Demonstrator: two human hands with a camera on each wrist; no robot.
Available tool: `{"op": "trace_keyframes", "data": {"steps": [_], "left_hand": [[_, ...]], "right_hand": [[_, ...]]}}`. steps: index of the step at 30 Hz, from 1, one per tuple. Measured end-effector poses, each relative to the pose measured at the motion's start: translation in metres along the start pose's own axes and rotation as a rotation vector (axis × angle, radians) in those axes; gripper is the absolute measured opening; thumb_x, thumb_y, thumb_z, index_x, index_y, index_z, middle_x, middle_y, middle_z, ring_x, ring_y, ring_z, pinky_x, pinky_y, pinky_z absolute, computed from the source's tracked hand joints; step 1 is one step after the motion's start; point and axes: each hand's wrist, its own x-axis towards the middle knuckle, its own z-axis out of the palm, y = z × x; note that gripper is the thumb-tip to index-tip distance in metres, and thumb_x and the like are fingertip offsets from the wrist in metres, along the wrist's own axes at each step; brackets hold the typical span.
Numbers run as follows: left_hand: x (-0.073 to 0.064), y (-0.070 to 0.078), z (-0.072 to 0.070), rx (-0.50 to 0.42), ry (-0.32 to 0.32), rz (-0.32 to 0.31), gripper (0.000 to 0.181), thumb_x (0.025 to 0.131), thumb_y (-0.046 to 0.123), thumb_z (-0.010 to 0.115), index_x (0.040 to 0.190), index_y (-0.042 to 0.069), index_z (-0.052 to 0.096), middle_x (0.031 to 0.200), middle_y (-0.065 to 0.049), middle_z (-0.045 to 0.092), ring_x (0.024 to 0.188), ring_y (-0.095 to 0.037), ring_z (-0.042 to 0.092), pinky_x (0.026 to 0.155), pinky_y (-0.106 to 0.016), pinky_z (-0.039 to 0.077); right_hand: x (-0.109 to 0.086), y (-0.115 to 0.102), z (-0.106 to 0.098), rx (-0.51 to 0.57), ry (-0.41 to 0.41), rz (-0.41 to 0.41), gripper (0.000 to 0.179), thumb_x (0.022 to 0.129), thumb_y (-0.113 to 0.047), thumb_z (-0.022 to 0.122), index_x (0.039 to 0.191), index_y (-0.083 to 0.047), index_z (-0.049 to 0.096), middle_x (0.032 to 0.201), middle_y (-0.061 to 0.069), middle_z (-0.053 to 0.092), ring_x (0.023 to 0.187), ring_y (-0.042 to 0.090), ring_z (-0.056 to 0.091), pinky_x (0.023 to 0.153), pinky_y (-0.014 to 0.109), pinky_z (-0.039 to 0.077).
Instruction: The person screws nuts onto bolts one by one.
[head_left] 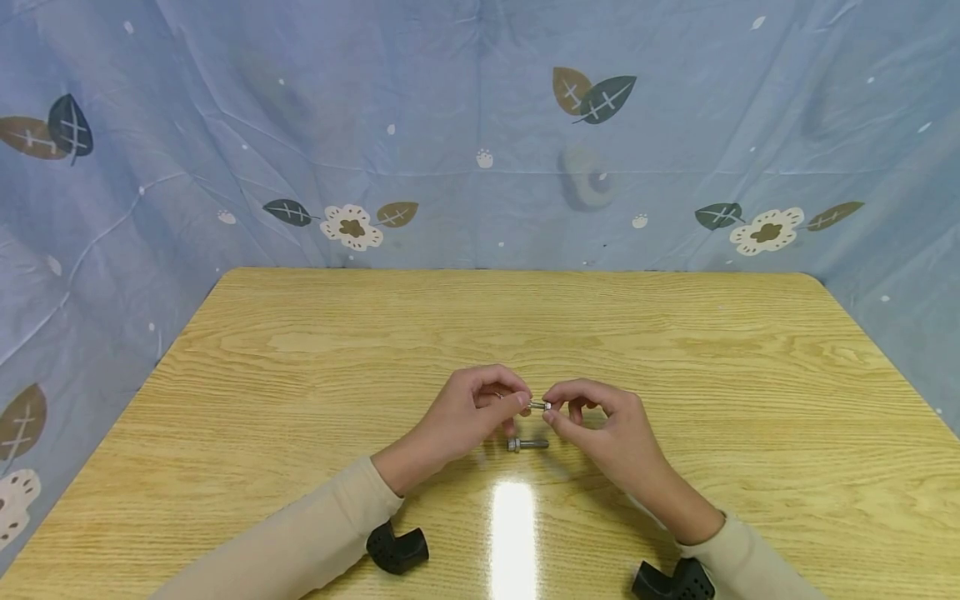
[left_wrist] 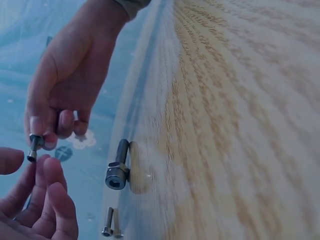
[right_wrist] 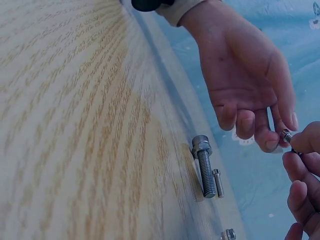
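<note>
In the head view, a small metal bolt [head_left: 537, 406] is held level between both hands just above the table. My left hand [head_left: 480, 408] pinches one end with thumb and index finger. At the other end, the thumb and index finger of my right hand [head_left: 611, 421] pinch a small nut [head_left: 548, 406]. In the left wrist view the bolt head [left_wrist: 31, 156] sits close by my left fingertips. Below the hands lies a larger socket-head bolt [head_left: 528, 445] with a nut [right_wrist: 202, 147] up near its head. Fingers partly hide the small bolt.
A second small bolt [right_wrist: 218, 183] lies beside the large one, and another small bolt's head [right_wrist: 229, 234] shows at the lower edge. Black perforated pieces [head_left: 397, 550] sit by both wrists. The wooden table [head_left: 300, 333] ends at a blue patterned curtain [head_left: 450, 100].
</note>
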Motion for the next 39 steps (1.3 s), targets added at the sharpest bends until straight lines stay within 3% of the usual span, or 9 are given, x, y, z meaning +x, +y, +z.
{"op": "trace_keyframes", "data": {"steps": [11,19,25,29,39], "left_hand": [[0.0003,-0.0022,-0.0007,0.019,0.013,0.020,0.018,0.093,0.018,0.065,0.107,0.008,0.067,0.087,-0.024,0.068,0.075,-0.034,0.067,0.066,-0.038,0.053],[-0.0013,-0.0021,-0.0017,0.000,-0.005,0.069,0.017,0.090,0.012,0.068,0.107,0.012,0.067,0.102,-0.016,0.067,0.085,-0.037,0.066,0.072,-0.037,0.054],[-0.0014,-0.0002,-0.0002,-0.010,-0.009,0.015,0.018,0.095,0.020,0.061,0.109,0.009,0.066,0.092,-0.025,0.067,0.075,-0.031,0.067,0.067,-0.036,0.053],[-0.0010,0.0004,0.0009,-0.012,-0.009,-0.022,0.015,0.097,0.020,0.060,0.107,0.010,0.067,0.099,-0.022,0.068,0.071,-0.022,0.064,0.065,-0.034,0.052],[-0.0008,-0.0030,0.0006,0.026,0.006,0.034,0.011,0.093,0.016,0.065,0.102,0.013,0.068,0.084,-0.024,0.068,0.076,-0.035,0.066,0.066,-0.038,0.052]], "right_hand": [[0.0002,-0.0003,0.0003,0.006,0.003,-0.004,0.014,0.085,-0.008,0.073,0.093,-0.020,0.071,0.080,-0.007,0.065,0.065,0.009,0.050,0.067,0.031,0.043],[0.0006,-0.0014,0.0002,0.014,0.003,0.000,0.015,0.085,-0.008,0.073,0.094,-0.020,0.071,0.083,-0.004,0.068,0.066,0.008,0.051,0.068,0.030,0.044],[0.0006,-0.0014,0.0005,0.023,0.004,0.009,0.015,0.085,-0.009,0.073,0.094,-0.020,0.072,0.082,-0.005,0.067,0.066,0.008,0.050,0.068,0.029,0.044],[0.0002,-0.0012,0.0007,0.026,0.001,0.014,0.015,0.085,-0.009,0.074,0.094,-0.020,0.072,0.083,-0.006,0.068,0.066,0.009,0.050,0.067,0.028,0.044],[-0.0002,0.0000,0.0016,0.015,0.005,-0.006,0.015,0.085,-0.008,0.074,0.093,-0.020,0.071,0.082,-0.006,0.067,0.065,0.008,0.050,0.067,0.028,0.044]]}}
